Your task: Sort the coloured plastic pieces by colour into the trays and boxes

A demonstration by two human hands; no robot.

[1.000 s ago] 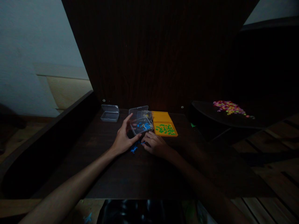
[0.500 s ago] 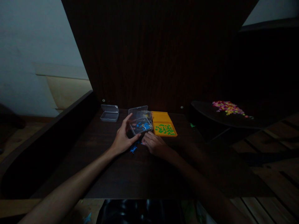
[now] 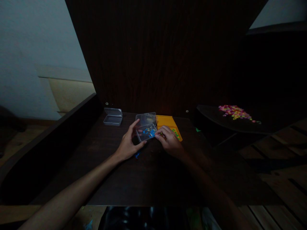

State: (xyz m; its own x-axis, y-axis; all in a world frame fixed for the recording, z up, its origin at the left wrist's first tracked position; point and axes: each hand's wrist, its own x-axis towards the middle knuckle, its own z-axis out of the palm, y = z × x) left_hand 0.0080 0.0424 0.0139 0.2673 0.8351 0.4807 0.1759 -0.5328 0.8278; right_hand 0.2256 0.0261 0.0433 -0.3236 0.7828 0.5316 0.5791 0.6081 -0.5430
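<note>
My left hand [image 3: 128, 143] grips a clear plastic box [image 3: 142, 137] with its lid up, thumb along the near side and fingers on the left side. Inside lie small blue pieces [image 3: 152, 132] and a few pale yellow ones, gathered toward the right. My right hand [image 3: 169, 140] is at the box's right edge, thumb and fingertips pinched together; anything between them is too small to make out. Below the box, a few blue pieces [image 3: 137, 155] lie on the dark tabletop [image 3: 134, 185]. An open yellow case [image 3: 165, 120] with green pieces [image 3: 177, 134] is partly hidden behind my right hand.
Farther left stands another open clear box [image 3: 112, 120]. A curved dark shelf [image 3: 208, 111] on the right bears a pile of pink, red and yellow pieces [image 3: 236, 112]. One green piece [image 3: 197, 129] lies near that shelf. A tall dark panel [image 3: 153, 57] rises at the back.
My right hand has moved from the loose blue pieces up and right to the box's right edge. The box has shifted slightly right and tilted in my left hand.
</note>
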